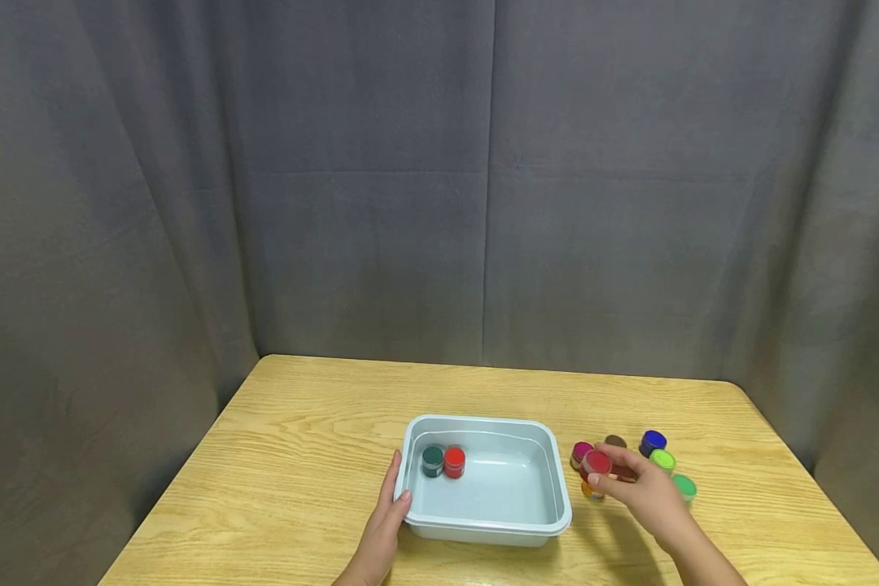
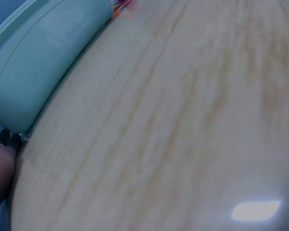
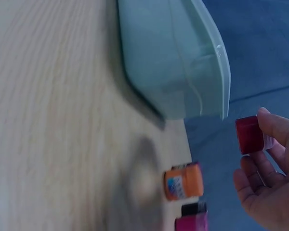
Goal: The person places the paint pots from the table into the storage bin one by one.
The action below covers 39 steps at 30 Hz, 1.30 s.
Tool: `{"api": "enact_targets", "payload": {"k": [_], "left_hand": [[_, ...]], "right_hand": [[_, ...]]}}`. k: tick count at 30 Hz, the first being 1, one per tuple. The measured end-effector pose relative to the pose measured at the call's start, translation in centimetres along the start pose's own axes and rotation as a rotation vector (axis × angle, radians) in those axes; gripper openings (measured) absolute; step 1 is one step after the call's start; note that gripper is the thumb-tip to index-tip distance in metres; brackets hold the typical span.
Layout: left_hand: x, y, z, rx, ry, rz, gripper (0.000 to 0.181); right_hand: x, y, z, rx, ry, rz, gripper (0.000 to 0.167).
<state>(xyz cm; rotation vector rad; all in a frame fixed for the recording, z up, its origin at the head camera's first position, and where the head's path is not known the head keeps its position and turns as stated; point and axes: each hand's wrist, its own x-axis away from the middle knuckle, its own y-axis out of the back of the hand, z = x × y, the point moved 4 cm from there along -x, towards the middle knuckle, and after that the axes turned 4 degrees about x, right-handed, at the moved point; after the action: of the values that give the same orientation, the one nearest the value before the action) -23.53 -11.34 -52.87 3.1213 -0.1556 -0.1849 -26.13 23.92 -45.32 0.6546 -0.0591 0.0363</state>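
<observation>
A dark red paint jar [image 1: 596,464] is pinched between the thumb and fingers of my right hand [image 1: 648,492], raised above the table right of a pale blue plastic tub [image 1: 483,525]. In the right wrist view the same jar [image 3: 249,135] hangs beyond the tub's rim, clear of the tabletop. My left hand [image 1: 378,529] holds the tub's left side, its thumb on the rim and its fingers along the outer wall. Inside the tub, at the left, a dark green jar [image 1: 432,461] and a bright red jar [image 1: 454,462] stand side by side.
Around and beneath my right hand are an orange jar [image 1: 592,491], a magenta jar [image 1: 581,452], a brown jar [image 1: 615,441], a blue jar [image 1: 653,442], a lime jar [image 1: 662,461] and a green jar [image 1: 684,487]. Grey curtains [image 1: 366,203] surround the wooden table [image 1: 278,472].
</observation>
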Motion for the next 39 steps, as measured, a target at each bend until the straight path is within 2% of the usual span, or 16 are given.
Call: {"api": "enact_targets", "payload": {"k": [7, 13, 21, 25, 31, 39], "left_hand": [[0.0, 0.0, 0.2, 0.008, 0.016, 0.009, 0.059], [-0.1, 0.1, 0.2, -0.023, 0.007, 0.003, 0.059], [0.0, 0.0, 0.0, -0.026, 0.007, 0.011, 0.059], [0.0, 0.0, 0.1, -0.027, 0.010, 0.008, 0.059], [0.0, 0.1, 0.2, -0.015, 0.002, 0.010, 0.059], [0.0, 0.1, 0.1, -0.002, 0.000, 0.016, 0.060]], "right_hand": [[-0.7, -1.2, 2.4, -0.086, 0.023, 0.036, 0.062], [-1.6, -2.7, 4.3, -0.105, 0.047, 0.054, 0.061], [-2.4, -5.3, 6.6, -0.170, 0.032, 0.067, 0.055], [-2.8, -6.6, 7.1, -0.196, 0.023, 0.063, 0.053], [-3.4, -8.1, 7.6, -0.169, -0.005, 0.057, 0.049], [-4.5, -9.9, 8.1, -0.176, 0.042, 0.058, 0.048]]}}
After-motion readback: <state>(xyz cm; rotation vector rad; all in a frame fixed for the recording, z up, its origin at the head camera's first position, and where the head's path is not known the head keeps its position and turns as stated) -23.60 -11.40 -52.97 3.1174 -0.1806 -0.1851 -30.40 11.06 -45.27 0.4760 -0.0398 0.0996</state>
